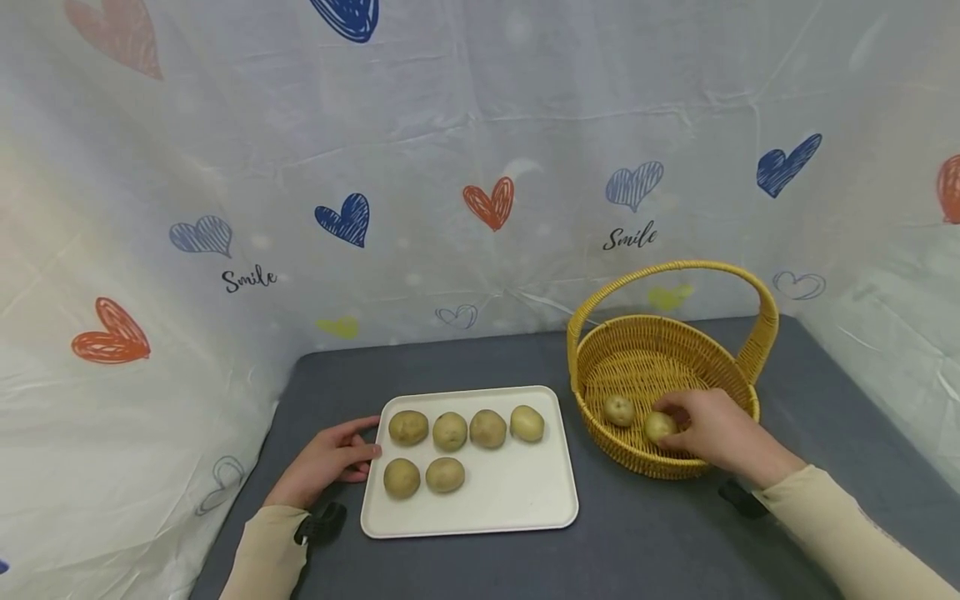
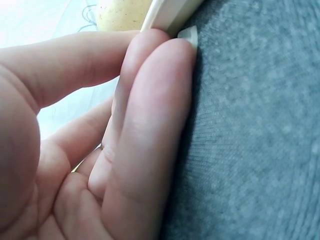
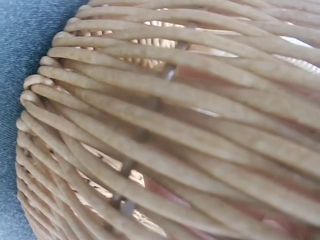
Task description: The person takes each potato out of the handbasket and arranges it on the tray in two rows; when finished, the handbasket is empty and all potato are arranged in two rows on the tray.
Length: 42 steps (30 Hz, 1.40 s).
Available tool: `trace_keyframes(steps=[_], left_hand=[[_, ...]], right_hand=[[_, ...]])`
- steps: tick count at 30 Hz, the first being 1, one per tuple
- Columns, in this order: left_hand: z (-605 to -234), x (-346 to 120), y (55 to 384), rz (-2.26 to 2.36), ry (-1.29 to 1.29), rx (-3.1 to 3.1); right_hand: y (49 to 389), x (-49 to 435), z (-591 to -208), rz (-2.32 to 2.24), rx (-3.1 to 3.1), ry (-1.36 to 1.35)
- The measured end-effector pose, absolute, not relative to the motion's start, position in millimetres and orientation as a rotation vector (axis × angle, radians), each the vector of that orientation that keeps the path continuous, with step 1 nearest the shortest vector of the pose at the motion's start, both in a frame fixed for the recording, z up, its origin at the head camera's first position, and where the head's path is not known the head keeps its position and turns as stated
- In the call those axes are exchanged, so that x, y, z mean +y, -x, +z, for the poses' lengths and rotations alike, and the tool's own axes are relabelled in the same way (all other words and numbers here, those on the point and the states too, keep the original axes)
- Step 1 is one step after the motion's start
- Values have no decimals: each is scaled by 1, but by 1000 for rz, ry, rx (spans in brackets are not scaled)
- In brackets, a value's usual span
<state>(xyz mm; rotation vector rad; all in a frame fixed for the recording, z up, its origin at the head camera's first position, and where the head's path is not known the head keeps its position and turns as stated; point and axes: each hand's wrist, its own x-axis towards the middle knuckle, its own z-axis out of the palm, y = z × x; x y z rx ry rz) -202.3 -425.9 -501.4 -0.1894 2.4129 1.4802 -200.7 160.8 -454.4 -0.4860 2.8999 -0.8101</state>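
In the head view my right hand reaches over the front rim of the yellow wicker basket. Thumb and fingers pinch a small potato low inside it, next to another potato. The right wrist view is filled by the basket's woven wall, with bits of the hand showing through its gaps. My left hand holds the left edge of a white tray, thumb at the rim. From the left wrist, the fingertips are close against the tray's side.
Six potatoes lie on the tray: a back row including one potato, and a front pair including another potato. The basket's tall handle arches over it. A grey cloth covers the table, and a heart-print curtain hangs behind.
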Motion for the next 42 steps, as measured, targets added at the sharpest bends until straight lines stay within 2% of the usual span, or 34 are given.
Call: trace_keyframes(steps=[14,24,33,42], left_hand=[[-501,-425,203,1491,163,2402],[-500,-427,201,1498,182,2403],[-499,-430,201,1510,186,2400],[-501,-429,203,1529,157,2386]], right_hand=[[190,145,-424,-880,3003,473],[186,93,-404,-1096,2934,538],[186,31,-410,-1257,2775,572],[179,-23,-444,-1261,2689,696]])
